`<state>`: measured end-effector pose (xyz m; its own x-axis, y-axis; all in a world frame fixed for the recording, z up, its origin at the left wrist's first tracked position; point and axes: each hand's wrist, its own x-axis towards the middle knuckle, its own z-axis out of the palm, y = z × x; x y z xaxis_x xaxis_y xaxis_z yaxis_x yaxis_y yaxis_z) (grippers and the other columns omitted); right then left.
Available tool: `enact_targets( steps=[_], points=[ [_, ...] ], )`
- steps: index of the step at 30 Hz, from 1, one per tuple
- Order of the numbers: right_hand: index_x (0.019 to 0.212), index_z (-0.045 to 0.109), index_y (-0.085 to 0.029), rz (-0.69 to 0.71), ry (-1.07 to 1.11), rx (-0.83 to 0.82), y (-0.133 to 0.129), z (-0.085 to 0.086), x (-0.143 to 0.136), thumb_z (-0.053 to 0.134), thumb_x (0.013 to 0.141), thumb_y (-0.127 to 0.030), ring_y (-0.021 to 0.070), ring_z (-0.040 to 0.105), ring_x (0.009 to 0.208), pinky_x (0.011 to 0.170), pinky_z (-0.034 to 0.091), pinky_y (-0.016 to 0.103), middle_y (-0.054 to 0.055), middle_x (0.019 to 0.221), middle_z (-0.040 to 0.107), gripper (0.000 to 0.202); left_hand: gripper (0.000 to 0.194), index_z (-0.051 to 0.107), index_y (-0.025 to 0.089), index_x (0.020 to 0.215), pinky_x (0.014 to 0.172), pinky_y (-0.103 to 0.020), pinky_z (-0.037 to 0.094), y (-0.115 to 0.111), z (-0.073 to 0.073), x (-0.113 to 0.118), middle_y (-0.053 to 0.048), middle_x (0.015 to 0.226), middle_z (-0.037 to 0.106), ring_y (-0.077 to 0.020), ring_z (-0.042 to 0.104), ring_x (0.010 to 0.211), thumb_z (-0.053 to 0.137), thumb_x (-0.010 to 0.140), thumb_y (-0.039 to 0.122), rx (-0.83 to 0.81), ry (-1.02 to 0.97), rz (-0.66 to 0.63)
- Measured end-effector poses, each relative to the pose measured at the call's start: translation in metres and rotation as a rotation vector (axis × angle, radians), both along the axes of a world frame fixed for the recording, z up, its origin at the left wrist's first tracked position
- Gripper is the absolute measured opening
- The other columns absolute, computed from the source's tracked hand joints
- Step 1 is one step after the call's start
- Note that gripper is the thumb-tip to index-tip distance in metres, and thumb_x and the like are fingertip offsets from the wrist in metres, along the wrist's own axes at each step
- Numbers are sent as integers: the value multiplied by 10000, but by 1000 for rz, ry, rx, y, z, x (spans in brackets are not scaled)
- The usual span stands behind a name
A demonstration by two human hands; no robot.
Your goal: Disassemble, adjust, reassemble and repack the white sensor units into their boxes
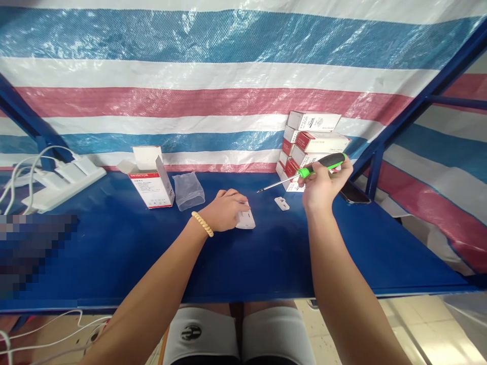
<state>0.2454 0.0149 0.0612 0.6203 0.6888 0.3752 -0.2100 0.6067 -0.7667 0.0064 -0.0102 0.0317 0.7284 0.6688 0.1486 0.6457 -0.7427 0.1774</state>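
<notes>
My left hand [225, 210] is closed around a small white plastic device [245, 219] lying on the blue table, covering much of it. In my right hand [322, 187] is a screwdriver [321, 165] with a green and black handle. Its metal shaft points left and its tip hangs above the table, apart from the device. Between the two hands, a small white plastic bracket [282, 204] with dark openings lies on the table. Left of my left hand are a crumpled clear plastic bag [189, 191] and an open white and red box [152, 187] marked DETECTOR.
Several white and red boxes [317, 121] are stacked at the back right. Behind my right hand lies a dark phone [354, 193]. A white power strip [64, 182] with plugs and cables sits at the left. Blue metal posts [375, 172] and a striped sheet [213, 40] bound the table [254, 268].
</notes>
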Motion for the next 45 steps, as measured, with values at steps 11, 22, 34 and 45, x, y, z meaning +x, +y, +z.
enact_targets(
  steps=[11,22,34,45],
  points=[
    [1141,306,-301,7,35,-22,0,1,-1,684,634,-272,82,483,375,316,338,185,-153,586,516,633,475,565,176,1224,975,-465,358,0,-10,11,-140,1172,612,-311,536,1132,619,829,434,84,41,162],
    [1123,295,-294,-2,62,-39,1,1,1,692,628,-295,79,481,379,325,329,184,-150,593,485,635,426,523,228,1271,789,-325,484,7,-8,1,-49,1090,682,-206,641,929,375,950,466,-196,-458,288],
    [1078,308,-302,44,150,-90,-3,7,-10,680,631,-272,73,482,380,312,340,183,-149,609,476,583,712,512,213,1177,785,-316,517,6,-10,0,-19,1018,657,-204,647,890,792,561,433,-115,-461,225],
    [1131,316,-313,81,115,-100,-4,4,-15,666,689,-264,75,501,380,340,338,184,-142,608,483,565,669,515,204,1179,889,-363,500,8,-14,1,-56,1129,622,-253,620,1028,740,579,394,-1,-374,256]
  ],
)
